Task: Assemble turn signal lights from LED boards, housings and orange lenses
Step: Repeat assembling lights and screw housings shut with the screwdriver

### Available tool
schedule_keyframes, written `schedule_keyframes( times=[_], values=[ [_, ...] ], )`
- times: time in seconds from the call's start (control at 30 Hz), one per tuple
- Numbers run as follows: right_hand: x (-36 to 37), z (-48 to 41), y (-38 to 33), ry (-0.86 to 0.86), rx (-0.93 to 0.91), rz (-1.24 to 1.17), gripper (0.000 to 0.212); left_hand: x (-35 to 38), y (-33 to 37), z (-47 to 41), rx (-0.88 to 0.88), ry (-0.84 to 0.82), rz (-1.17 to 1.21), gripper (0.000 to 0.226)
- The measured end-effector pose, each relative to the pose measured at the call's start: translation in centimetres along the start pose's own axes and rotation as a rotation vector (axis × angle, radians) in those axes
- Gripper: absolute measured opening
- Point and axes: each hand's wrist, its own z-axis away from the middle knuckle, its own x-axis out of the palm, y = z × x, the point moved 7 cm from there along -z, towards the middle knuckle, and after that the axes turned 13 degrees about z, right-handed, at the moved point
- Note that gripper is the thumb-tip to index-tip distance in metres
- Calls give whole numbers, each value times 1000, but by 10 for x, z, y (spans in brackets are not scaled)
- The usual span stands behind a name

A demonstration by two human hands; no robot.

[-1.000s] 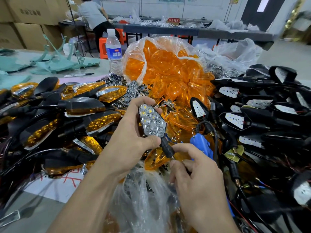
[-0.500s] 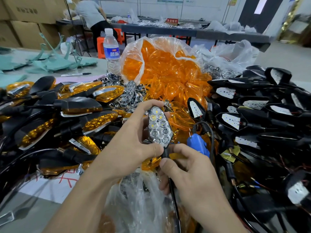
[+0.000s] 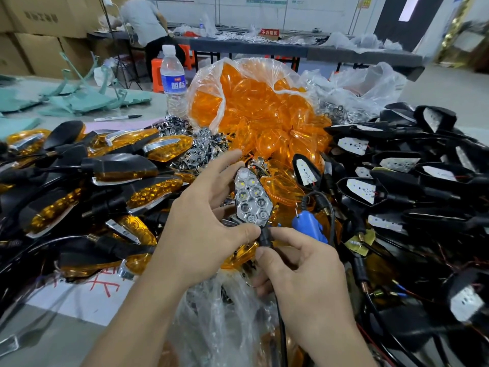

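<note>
While a grey surface (image 3: 66, 345) in a workshop lies heaped with lenses (image 3: 264, 109) and housings (image 3: 397, 181), the light (image 3: 251, 200) stands upright above it, tip away, stem down; left grip (image 3: 201, 234) clasps it, right grip (image 3: 299, 268) pinches its stem.

- Orange lenses (image 3: 264, 109): we record glossy, translucent plastic, in a thin, crinkled clear bag (image 3: 205, 75).
- Held light (image 3: 252, 201): we note a mirror-bright chrome face.
- Housings (image 3: 423, 218): we list smooth black plastic.
- Cartons (image 3: 39, 22): matt cardboard.

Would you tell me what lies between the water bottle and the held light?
A heap of chrome reflectors lies between bottle and light, seen in the head view.
</note>
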Motion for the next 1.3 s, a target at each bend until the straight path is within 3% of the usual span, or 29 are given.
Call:
schedule_keyframes(
  times=[0.5,0.73,1.03,1.3],
  values=[
    [5,0,4,-15,-10,112,46,0,6,0,31,-13,-11,73],
    [4,-1,4,-7,6,62,60,-2,4,3,35,53,-97,69],
    [2,-2,9,7,-8,81,46,3,4,6,-22,117,-149,62],
    [6,-4,10,-12,2,79,63,-1,7,6,-60,111,-144,65]
  ],
)
